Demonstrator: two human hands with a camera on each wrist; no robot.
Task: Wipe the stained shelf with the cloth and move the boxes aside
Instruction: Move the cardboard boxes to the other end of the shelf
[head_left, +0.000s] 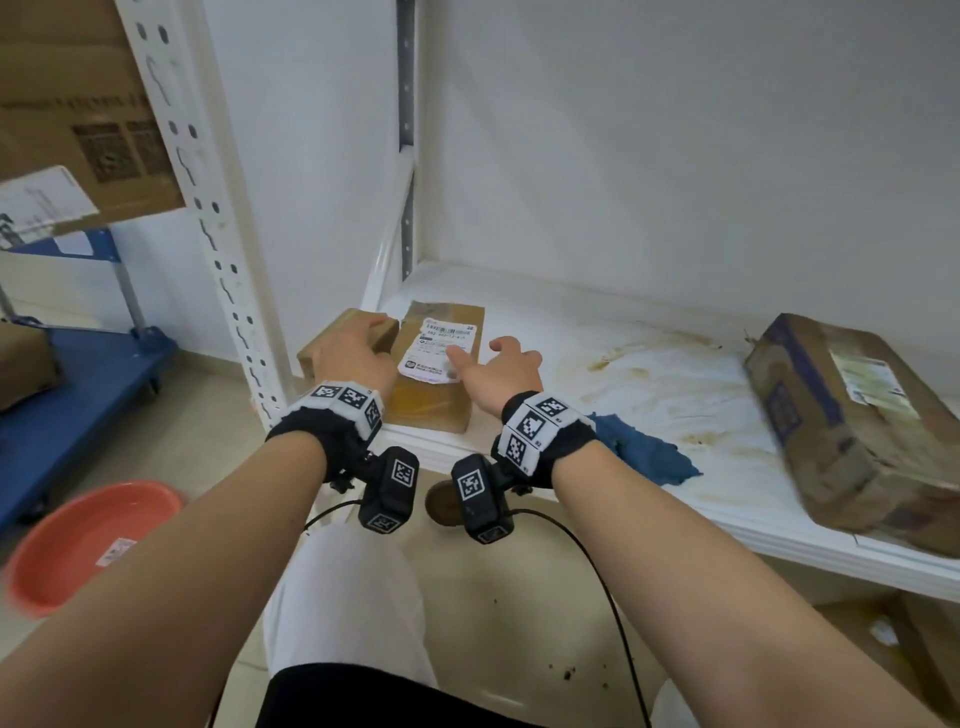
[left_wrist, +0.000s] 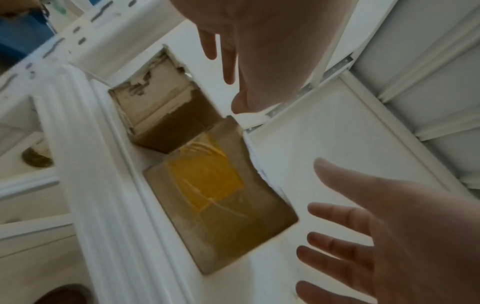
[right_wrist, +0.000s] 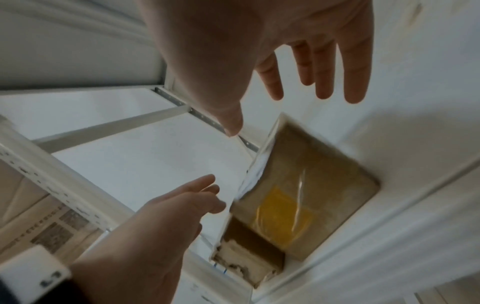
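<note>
Two small cardboard boxes sit side by side at the left end of the white shelf (head_left: 597, 493): a plain brown box (head_left: 324, 345) and a labelled, yellow-taped box (head_left: 441, 400). My left hand (head_left: 358, 345) lies over the plain box (left_wrist: 161, 107) with straight fingers and holds nothing. My right hand (head_left: 501, 364) hovers open over the right edge of the labelled box (right_wrist: 298, 195). A crumpled blue cloth (head_left: 649, 457) lies near the shelf's front edge, right of my right wrist. Brown stains (head_left: 644, 364) streak the shelf's middle. A larger worn box (head_left: 852, 426) rests at the right.
The perforated white upright (head_left: 208, 208) stands just left of the small boxes, and the wall closes the back. On the floor to the left are an orange basin (head_left: 88, 540) and a blue cart (head_left: 88, 374). A big cardboard box (head_left: 78, 104) sits on the neighbouring rack.
</note>
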